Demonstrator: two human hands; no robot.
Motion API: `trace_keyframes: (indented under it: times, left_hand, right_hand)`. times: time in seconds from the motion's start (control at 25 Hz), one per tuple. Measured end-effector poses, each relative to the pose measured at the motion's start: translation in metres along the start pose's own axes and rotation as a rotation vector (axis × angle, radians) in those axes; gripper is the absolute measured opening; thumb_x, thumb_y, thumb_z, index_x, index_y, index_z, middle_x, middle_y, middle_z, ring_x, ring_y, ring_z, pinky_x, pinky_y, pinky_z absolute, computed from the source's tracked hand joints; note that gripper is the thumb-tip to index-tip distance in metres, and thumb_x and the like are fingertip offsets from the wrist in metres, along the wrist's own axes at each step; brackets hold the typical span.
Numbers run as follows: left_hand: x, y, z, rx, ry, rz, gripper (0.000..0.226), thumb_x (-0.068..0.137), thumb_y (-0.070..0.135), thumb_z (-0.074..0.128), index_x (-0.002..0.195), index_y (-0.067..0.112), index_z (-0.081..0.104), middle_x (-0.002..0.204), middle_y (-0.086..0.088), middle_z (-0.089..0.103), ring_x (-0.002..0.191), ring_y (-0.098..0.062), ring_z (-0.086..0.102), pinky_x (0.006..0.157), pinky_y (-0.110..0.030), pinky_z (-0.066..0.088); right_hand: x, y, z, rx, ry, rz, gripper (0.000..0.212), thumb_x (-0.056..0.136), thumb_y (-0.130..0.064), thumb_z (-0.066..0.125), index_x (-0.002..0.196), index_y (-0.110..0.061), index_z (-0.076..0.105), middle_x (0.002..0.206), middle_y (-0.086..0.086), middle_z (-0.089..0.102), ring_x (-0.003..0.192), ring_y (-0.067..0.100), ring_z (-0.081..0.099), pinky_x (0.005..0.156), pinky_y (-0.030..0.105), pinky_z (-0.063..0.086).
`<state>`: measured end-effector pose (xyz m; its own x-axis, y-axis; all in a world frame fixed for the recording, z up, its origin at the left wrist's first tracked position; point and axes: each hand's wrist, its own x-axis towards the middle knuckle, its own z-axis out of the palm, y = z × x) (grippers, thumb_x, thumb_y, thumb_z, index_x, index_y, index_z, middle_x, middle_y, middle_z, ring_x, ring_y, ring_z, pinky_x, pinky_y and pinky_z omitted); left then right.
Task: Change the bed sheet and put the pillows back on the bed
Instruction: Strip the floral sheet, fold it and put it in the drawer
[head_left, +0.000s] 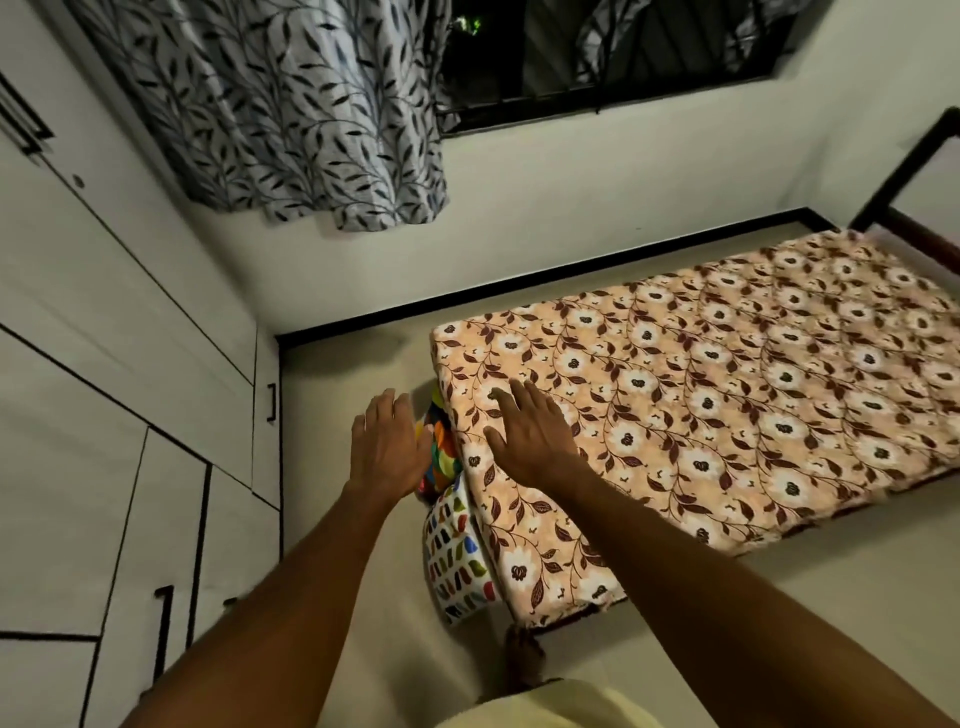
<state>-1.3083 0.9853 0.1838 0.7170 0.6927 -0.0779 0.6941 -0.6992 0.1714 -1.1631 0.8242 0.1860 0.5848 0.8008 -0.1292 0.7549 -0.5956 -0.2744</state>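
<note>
At the near left corner of the low bed (571, 621), a peach fabric bed sheet with brown-and-white flowers (701, 395) lies flat over the mattress. A white pillow with coloured dabs (454, 561) and a bright multicolour patchwork pillow (441, 457) sit on the floor, wedged against the bed's left side. Left hand (387, 441) is by the patchwork one, fingers straight and close together, gripping nothing. Right hand (530, 431) is over the sheet corner, fingers spread, contact unclear. Risk: yanking a wedged pillow probably drags the draped sheet edge loose
</note>
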Motion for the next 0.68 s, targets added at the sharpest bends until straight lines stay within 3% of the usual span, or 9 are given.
trace_keyframes:
  times: [0.44,0.68]
  left_hand:
    - [-0.080,0.067,0.027,-0.070,-0.013,0.132,0.070,0.104,0.052,0.042,0.160,0.012,0.030,0.168,-0.014,0.027,0.155,-0.031,0.025,0.127,-0.051,0.020]
    - [-0.090,0.158,0.039,-0.029,0.015,0.222,0.070,0.104,0.053,0.040,0.159,0.010,0.032,0.167,-0.016,0.029,0.155,-0.032,0.026,0.127,-0.053,0.023]
  right_hand:
    - [-0.106,0.060,-0.018,-0.031,0.068,0.125,0.069,0.107,-0.055,0.031,0.165,-0.019,0.018,0.173,0.012,0.012,0.161,0.029,0.007,0.129,0.047,0.011]
    - [-0.157,0.137,-0.039,-0.010,0.118,0.186,0.069,0.107,-0.055,0.029,0.165,-0.020,0.017,0.174,0.011,0.010,0.161,0.028,0.007,0.129,0.046,0.009]
